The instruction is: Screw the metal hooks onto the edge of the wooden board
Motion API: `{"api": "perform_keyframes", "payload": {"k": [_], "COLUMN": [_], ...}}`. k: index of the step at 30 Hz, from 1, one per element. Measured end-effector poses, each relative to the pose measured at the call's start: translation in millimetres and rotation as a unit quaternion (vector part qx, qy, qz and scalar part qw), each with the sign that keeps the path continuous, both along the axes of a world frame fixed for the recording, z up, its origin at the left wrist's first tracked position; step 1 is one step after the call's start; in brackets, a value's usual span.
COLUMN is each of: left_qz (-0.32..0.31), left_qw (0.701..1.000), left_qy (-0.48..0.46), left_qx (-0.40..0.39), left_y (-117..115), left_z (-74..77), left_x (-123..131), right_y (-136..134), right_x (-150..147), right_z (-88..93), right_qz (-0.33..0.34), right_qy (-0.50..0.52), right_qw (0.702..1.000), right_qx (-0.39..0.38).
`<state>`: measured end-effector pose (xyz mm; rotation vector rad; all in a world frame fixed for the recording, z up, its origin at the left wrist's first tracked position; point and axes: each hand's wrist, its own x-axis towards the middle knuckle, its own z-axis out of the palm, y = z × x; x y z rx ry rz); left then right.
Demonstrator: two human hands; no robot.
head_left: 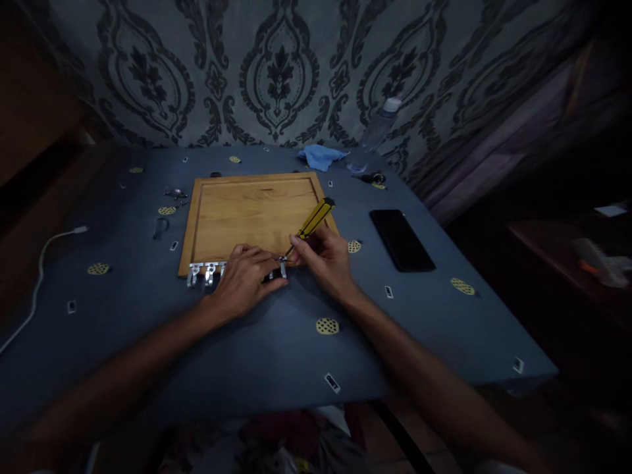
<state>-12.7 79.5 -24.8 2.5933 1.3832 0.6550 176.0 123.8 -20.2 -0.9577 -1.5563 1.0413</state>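
A wooden panel (247, 217) with a raised frame lies flat on the table. My right hand (330, 258) is closed round the yellow and black handle of a screwdriver (316, 218), tilted with its shaft pointing down and left. The screwdriver's tip is at a small metal fitting (283, 264) at the panel's front edge. My left hand (247, 276) rests over that edge, its fingers and thumb pinching the fitting and its black part. Left of it, shiny metal brackets (202, 271) sit along the same edge, partly covered by my hand.
Small metal parts (175, 193) and a clear loop-shaped piece (160, 228) lie left of the panel. A black phone (402, 240) lies to the right. Behind are a blue cloth (320, 157), a plastic bottle (378, 135) and a dark object (371, 178). A white cable (42, 263) runs at left.
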Motion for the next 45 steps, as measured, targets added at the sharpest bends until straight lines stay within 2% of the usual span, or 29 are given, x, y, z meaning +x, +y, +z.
{"api": "perform_keyframes", "payload": {"k": [11,23,30,41,45], "left_qz": [0.001,0.003,0.006,0.002,0.002], "left_qw": [1.000,1.000,0.999,1.000,1.000], "left_qy": [0.008,0.013,0.028,0.013,0.022], "left_qx": [-0.019,-0.012,-0.026,-0.007,-0.017], "left_y": [0,0,0,0,0], "left_z": [2.2,0.4,2.4,1.7,2.1], "left_x": [1,0,1,1,1], "right_y": [2,4,5,11,15], "right_x": [-3,-2,3,5,1], "right_z": [-9.1,-7.8,1.1,19.9,30.3], "right_qz": [0.025,0.041,0.077,0.108,0.104], "right_qy": [0.009,0.001,-0.003,-0.008,-0.041], "right_qw": [1.000,0.999,0.996,0.994,0.993], "right_qx": [-0.014,-0.023,-0.041,0.005,0.020]}}
